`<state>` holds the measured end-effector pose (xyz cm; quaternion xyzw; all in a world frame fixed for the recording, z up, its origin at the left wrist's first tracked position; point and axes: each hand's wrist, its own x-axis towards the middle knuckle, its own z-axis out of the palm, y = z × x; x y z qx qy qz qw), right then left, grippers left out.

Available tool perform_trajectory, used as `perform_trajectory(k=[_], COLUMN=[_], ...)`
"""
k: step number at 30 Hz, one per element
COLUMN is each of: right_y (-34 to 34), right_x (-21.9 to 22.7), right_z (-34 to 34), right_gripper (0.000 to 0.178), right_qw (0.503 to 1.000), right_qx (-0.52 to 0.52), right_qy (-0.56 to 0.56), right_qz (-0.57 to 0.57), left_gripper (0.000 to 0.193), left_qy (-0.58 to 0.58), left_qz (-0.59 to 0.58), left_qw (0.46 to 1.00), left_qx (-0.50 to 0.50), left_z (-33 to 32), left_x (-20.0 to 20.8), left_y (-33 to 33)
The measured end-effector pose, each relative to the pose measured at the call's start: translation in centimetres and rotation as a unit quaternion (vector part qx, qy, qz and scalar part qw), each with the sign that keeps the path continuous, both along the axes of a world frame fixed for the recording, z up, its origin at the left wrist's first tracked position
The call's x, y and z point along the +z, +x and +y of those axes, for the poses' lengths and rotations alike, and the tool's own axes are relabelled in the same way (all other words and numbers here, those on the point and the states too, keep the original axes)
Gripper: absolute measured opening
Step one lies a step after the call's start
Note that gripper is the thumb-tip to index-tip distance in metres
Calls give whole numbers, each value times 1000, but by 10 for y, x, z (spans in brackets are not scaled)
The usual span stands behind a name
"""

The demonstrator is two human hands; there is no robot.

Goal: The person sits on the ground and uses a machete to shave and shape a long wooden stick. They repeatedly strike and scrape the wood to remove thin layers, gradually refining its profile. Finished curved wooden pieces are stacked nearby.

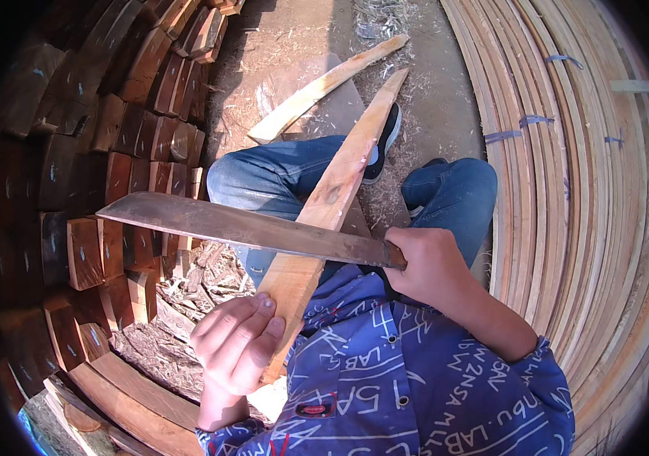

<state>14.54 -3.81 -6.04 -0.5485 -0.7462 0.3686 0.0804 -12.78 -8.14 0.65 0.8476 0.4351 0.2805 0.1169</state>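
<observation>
A long pale wooden plank (332, 194), narrowing to a tip at its far end, slants up and away across my lap. My left hand (237, 342) is closed round its near end, fingers over the edge. In my right hand (431, 262) is the handle of a machete (241, 228), gripped firmly. Its broad, dark blade points left and crosses over the plank near the middle. Whether the blade touches the wood I cannot tell. Beyond my knees, a second curved wooden strip (324, 91) lies on the ground.
Stacked wood blocks (127, 175) rise close on the left. Along the right runs a tall pile of long boards (560, 175), some tied with purple strips. Wood shavings (203, 296) litter the ground. My bent legs in jeans (264, 171) are under the plank.
</observation>
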Motion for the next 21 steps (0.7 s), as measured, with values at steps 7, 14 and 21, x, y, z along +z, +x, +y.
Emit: perform_trajectory(k=[7, 14, 21], right_y=[56, 27, 29], right_x=[-51, -15, -23], right_z=[20, 10, 19], right_gripper=[22, 17, 21], right_qw=[988, 986, 996], right_qx=[-122, -119, -76], right_qy=[-46, -112, -2], right_qz=[-85, -19, -55], left_gripper=[18, 19, 18], left_qy=[14, 6, 14], left_qz=[9, 1, -12], left_qw=[1000, 1000, 999], left_qx=[-23, 1, -29], left_z=[-3, 8, 11], left_x=[4, 12, 9], left_y=[8, 14, 15])
